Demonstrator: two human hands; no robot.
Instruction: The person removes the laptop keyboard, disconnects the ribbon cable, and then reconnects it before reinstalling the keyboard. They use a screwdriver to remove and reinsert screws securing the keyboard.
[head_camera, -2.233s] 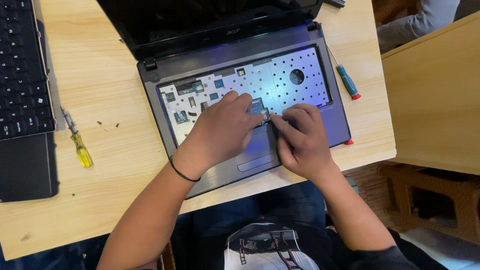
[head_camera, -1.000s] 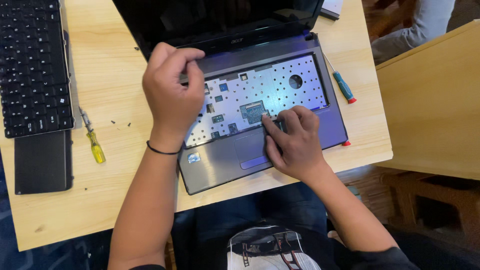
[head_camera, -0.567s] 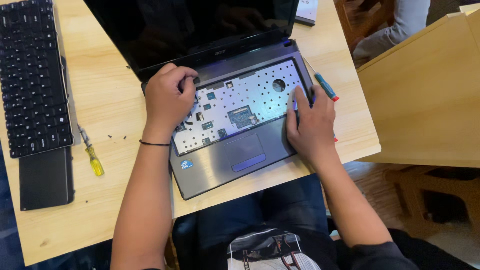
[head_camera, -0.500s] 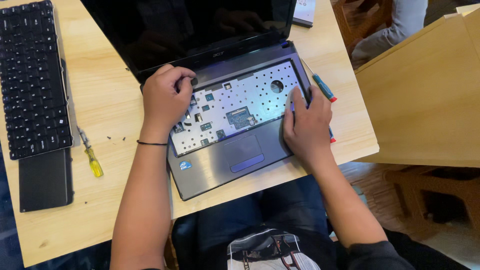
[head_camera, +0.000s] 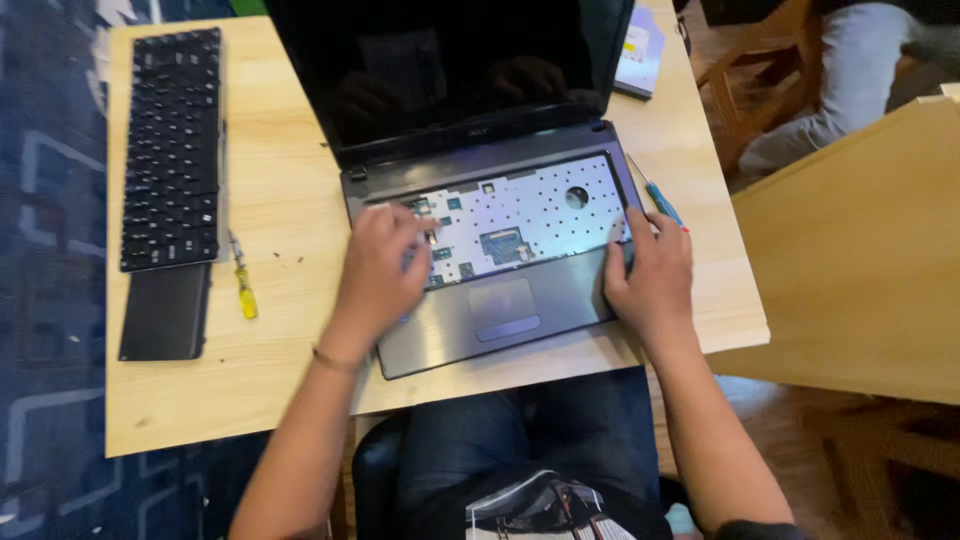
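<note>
On laptop deck | left hand blurred, grip unclear, 9 o'clock | right hand clasps 3 o'clock edge, fingertips hidden | table bare at 10 o'clock

Both hands on opened laptop

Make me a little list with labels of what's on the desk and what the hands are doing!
left hand: resting on the left side of the laptop, over the bare metal tray where keys would sit
right hand: at the laptop's right edge
screen: dark, open
keyboard: taken out, lying at the desk's left
black slab: just below the keyboard
yellow screwdriver: between keyboard and laptop
blue screwdriver: right of the laptop
desk: light wood
</note>
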